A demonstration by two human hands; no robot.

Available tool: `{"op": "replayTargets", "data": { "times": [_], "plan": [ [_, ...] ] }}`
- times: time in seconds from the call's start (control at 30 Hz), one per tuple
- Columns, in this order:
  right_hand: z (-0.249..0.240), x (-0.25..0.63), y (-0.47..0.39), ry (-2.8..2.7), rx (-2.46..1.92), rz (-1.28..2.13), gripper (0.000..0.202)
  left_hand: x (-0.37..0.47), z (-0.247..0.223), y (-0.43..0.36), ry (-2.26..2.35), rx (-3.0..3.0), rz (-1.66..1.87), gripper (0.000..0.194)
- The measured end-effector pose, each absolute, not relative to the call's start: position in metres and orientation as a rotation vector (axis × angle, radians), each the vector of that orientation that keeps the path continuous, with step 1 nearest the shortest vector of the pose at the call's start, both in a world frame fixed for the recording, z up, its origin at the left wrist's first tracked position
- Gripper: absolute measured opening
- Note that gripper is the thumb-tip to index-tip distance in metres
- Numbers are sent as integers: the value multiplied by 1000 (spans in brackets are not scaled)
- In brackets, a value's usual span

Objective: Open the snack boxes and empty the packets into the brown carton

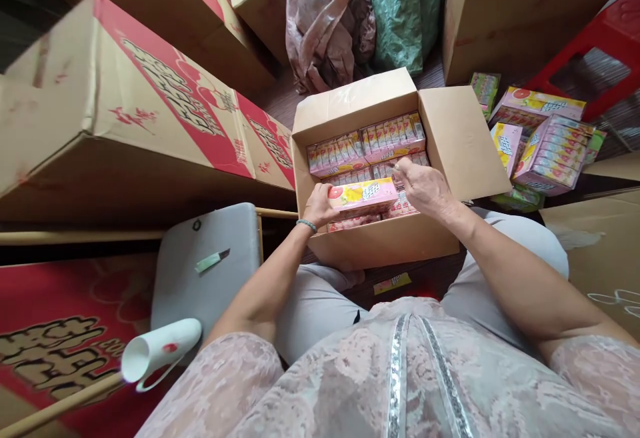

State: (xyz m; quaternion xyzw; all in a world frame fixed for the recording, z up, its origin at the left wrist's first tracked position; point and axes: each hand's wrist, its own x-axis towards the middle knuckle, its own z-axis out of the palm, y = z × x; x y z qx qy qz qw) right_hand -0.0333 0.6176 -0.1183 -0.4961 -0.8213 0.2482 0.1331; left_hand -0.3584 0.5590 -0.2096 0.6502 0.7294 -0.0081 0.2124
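Observation:
A pink and yellow candy-style packet box with a printed fruit picture lies level over the open carton. My left hand, with a beaded bracelet at the wrist, grips its left end between thumb and fingers. Beside its right end is my right hand, fingers curled in; whether they hold anything is hidden. Beneath and behind the box, rows of similar boxes of small packets fill the carton, which stands between my knees with its flaps folded out.
Large red-printed cartons stand at the left. A grey stool carries a cutter, with a white mug by its near edge. More packet boxes are heaped at the right near a red stool. Sacks stand behind.

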Motion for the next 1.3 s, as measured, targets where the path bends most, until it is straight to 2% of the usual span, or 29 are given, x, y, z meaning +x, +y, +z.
{"op": "replayTargets", "data": {
  "times": [0.13, 0.3, 0.5, 0.93, 1.3],
  "plan": [
    [-116, -48, 594, -2697, -1276, 644, 26, -330, -171, 557, 1967, 2034, 277, 70],
    [-110, -58, 574, -2793, -1135, 627, 32, -298, -128, 540, 1759, 2261, 489, 80],
    [-87, -51, 560, -2839, -1008, 636, 39, -272, -93, 514, 1739, 2296, 530, 73],
    [-80, -51, 550, -2846, -938, 524, 36, -270, -79, 501, 1705, 2394, 452, 77],
    [-88, -61, 549, -2935, -919, 495, 37, -269, -95, 486, 1761, 2355, 424, 74]
  ]
}}
